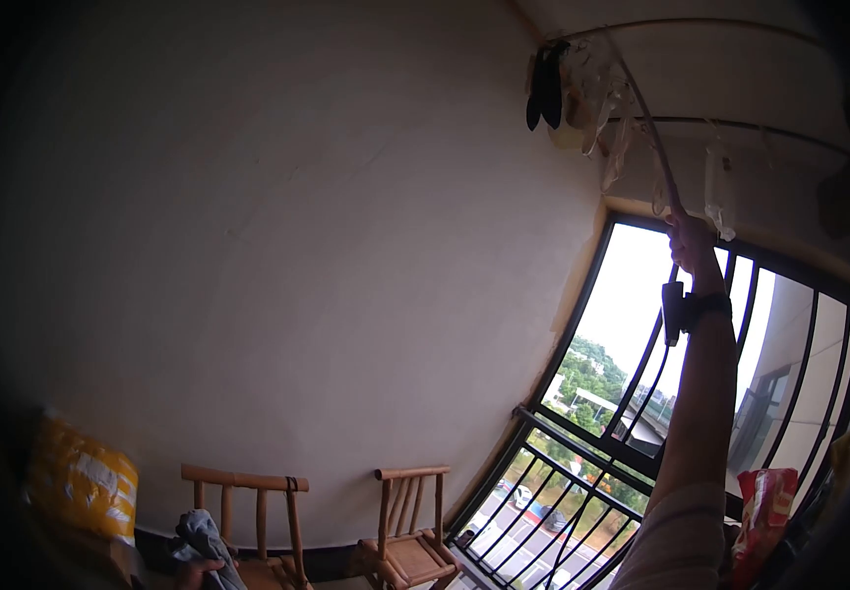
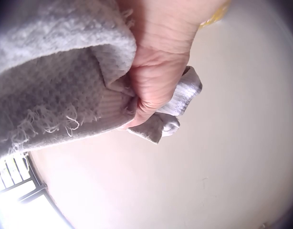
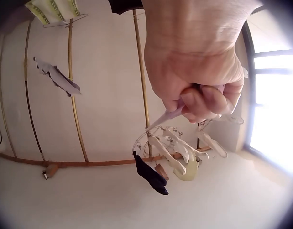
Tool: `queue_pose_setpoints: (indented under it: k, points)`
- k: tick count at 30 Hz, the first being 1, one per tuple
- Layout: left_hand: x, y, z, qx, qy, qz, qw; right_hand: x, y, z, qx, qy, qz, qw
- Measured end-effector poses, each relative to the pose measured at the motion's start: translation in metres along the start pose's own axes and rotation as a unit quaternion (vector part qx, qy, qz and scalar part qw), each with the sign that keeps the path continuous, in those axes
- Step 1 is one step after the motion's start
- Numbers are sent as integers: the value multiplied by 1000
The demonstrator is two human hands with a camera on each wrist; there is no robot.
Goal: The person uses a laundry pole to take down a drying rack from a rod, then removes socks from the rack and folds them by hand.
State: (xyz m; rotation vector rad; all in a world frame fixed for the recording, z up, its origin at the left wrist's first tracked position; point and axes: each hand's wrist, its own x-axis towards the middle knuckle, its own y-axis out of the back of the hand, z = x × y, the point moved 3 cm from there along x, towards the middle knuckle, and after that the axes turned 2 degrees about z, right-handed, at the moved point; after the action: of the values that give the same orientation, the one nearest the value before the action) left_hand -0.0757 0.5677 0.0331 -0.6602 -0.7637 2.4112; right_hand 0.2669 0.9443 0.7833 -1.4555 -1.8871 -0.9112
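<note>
My right hand (image 1: 691, 242) is raised high and grips a thin pale-purple pole (image 1: 649, 116), fingers curled round it. The pole's far end reaches the ceiling rods, beside a round wire hanger (image 3: 139, 141). A dark sock (image 3: 150, 174) and several pale socks (image 3: 177, 162) hang from that hanger. Low in the head view, my left hand (image 1: 192, 573) holds a bunched grey sock (image 1: 203, 536). In the left wrist view the grey knit fabric (image 2: 51, 90) shows loose threads, and its ribbed end (image 2: 182, 95) sticks out past the thumb; the other fingers are hidden.
Two bamboo chairs (image 1: 410, 546) stand along the wall (image 1: 277, 246). A yellow wrapped package (image 1: 86, 477) sits at the lower left. A barred window (image 1: 592, 393) is ahead on the right, with a red bag (image 1: 767, 506) near it. Another cloth (image 3: 57, 76) hangs off a rod.
</note>
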Motion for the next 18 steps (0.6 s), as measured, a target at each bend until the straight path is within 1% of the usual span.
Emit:
queue_pose_setpoints:
  k: [4,6,7,9,13,16,18]
  points:
    - [-2,3,-2,-3,-3,-2,1000,9,-8,-3,17,12,22,1000]
    - [-3,4,-3,-6,-5,-2,1000,9,-12,-6,13,-6,40,999]
    - [-3,4,-3,-7,-6,-2,1000,9,-15,-7,14,-6,39,999]
    - [-3,5,-3,-8,-10,-3,1000,8,-21,-7,9,7,6,1000]
    - [-1,7,-1,-13,-19,-3,1000,3,-36,-8,47,-6,4,999]
    - [0,10,2,-15,-27,-2,1000,12,-42,-3,72,9,3,997]
    - [2,12,4,-16,-32,-2,999,18,-45,-4,55,7,36,998]
